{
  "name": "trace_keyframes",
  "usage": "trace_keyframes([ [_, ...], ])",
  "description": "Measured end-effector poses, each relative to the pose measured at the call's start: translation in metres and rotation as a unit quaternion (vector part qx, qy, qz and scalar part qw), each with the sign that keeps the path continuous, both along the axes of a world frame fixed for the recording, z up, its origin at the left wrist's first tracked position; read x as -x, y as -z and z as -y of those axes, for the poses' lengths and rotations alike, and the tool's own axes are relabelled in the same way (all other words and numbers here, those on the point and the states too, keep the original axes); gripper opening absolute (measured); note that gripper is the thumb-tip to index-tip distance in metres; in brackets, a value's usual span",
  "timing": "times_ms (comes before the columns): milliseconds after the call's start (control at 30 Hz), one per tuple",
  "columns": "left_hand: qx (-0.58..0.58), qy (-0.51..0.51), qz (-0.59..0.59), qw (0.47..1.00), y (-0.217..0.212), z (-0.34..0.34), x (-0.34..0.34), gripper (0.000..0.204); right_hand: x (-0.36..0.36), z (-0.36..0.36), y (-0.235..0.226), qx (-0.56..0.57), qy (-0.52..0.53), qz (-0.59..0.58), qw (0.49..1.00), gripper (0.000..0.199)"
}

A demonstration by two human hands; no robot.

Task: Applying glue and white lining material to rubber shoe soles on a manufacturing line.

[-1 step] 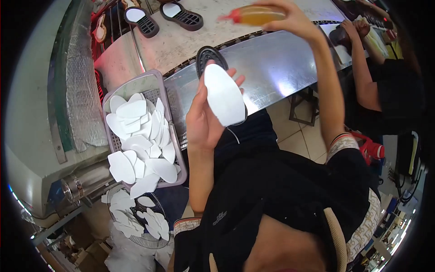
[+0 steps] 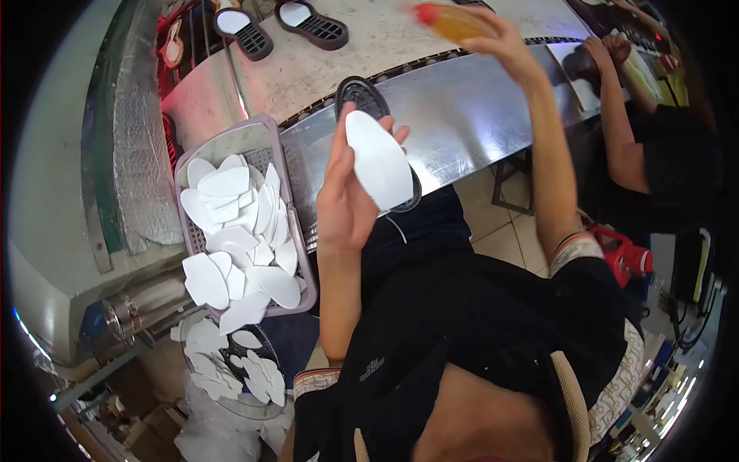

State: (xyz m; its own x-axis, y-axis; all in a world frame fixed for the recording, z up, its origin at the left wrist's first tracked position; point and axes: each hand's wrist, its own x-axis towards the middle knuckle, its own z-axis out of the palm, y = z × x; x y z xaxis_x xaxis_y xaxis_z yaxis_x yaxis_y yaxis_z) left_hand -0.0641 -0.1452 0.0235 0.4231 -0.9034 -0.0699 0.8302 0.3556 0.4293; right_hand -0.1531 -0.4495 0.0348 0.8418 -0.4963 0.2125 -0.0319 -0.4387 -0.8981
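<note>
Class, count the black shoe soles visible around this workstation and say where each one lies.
3. Two black soles lie on the conveyor belt at top, one left, one right; a third sits behind the white insole in the left hand.

To your left a mauve plastic basket (image 2: pixel 187 154) sits against the steel bench edge, heaped with white insole-shaped pieces (image 2: pixel 231 223) that spill over its near rim, and below it more of the same white pieces (image 2: pixel 246 369) lie in a heap near the floor. Ahead of you, on the pale conveyor belt (image 2: pixel 385 38), two black shoe soles (image 2: pixel 312 21) with light inserts lie side by side near the far left. To your right another person's forearm (image 2: pixel 620 123) reaches onto the shiny steel bench (image 2: pixel 477 108), and a red container (image 2: pixel 627 258) stands low beside your right elbow.
</note>
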Motion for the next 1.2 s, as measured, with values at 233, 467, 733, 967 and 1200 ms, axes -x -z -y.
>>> trace_keyframes([
  [233,-0.325,-0.201,0.434,0.816,0.022,0.024,-0.021,0.054,0.052,-0.023,0.111,-0.279,0.203,0.137,0.929,0.058],
  [467,-0.454,-0.148,0.765,0.433,0.055,0.095,-0.068,0.05,0.053,-0.022,0.118,-0.333,0.166,0.168,0.913,0.054],
  [733,-0.521,-0.089,0.77,0.358,0.056,0.099,-0.057,0.048,0.06,-0.006,0.119,-0.365,0.101,0.159,0.912,0.044],
  [967,-0.432,-0.058,0.861,0.264,0.077,0.059,-0.063,0.066,0.06,-0.006,0.119,-0.389,0.093,0.178,0.899,0.045],
  [1200,-0.362,0.012,0.815,0.451,0.064,0.053,-0.079,0.057,0.059,-0.002,0.117,-0.382,0.079,0.184,0.902,0.045],
])
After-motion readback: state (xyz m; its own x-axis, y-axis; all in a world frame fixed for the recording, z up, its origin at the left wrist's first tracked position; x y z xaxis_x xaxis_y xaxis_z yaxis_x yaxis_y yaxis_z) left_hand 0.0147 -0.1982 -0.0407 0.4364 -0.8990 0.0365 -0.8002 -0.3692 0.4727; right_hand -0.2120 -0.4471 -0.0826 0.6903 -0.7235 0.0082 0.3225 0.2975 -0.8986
